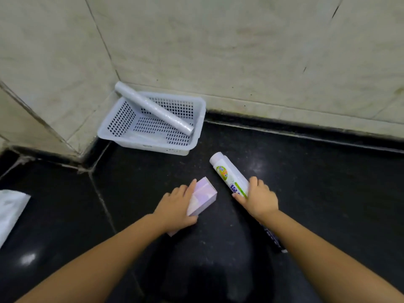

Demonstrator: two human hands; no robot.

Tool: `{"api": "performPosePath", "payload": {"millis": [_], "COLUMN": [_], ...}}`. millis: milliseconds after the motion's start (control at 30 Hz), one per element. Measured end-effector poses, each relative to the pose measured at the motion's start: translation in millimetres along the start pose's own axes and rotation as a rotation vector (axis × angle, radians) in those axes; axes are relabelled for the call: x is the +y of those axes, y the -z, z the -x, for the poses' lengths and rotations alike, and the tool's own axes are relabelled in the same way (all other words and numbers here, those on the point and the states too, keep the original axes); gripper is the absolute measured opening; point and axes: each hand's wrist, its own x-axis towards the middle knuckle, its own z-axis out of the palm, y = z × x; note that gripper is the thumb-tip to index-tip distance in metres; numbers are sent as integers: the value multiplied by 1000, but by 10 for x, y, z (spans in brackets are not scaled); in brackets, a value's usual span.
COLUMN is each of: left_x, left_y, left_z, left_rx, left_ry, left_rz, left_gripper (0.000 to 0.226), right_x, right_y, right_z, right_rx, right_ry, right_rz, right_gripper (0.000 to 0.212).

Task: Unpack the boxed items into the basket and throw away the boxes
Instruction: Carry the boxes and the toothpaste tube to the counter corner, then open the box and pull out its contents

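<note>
A white perforated basket sits in the wall corner on the dark floor. A clear plastic-wrap roll lies slanted across it, one end over the back rim. My left hand grips a pale lilac box lying on the floor in front of the basket. My right hand is closed on a long white roll with green and orange print, which also lies on the floor. A dark box end shows under my right forearm; its link to the roll is hidden.
Pale tiled walls meet the black polished floor just behind the basket. A white plastic bag lies at the left edge of the view. Open floor stretches to the right.
</note>
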Motion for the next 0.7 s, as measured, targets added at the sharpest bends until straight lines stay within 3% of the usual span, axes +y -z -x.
{"api": "performPosePath", "payload": {"millis": [133, 233, 333, 433, 533, 600, 700], "left_x": [186, 268, 285, 321, 391, 454, 547], "left_y": [-5, 42, 151, 347, 530, 625, 717], "left_z": [-145, -166, -90, 3, 115, 193, 278], "left_rx": [73, 162, 289, 437, 589, 634, 675], "left_ry": [112, 94, 12, -103, -222, -294, -387], "left_rz": [123, 191, 305, 355, 354, 340, 305], "left_gripper": [88, 69, 65, 67, 60, 59, 64], "right_x": [-9, -29, -101, -251, -393, -459, -449], "right_y": [-39, 47, 272, 609, 928, 1047, 1113], "right_z": [35, 78, 146, 278, 488, 625, 753], "right_rx": [6, -9, 45, 124, -7, -76, -4], "right_ry": [-21, -39, 15, 178, 282, 309, 316], "right_rz": [-16, -61, -120, -338, -660, -732, -760], "right_gripper": [63, 65, 70, 62, 60, 62, 68]}}
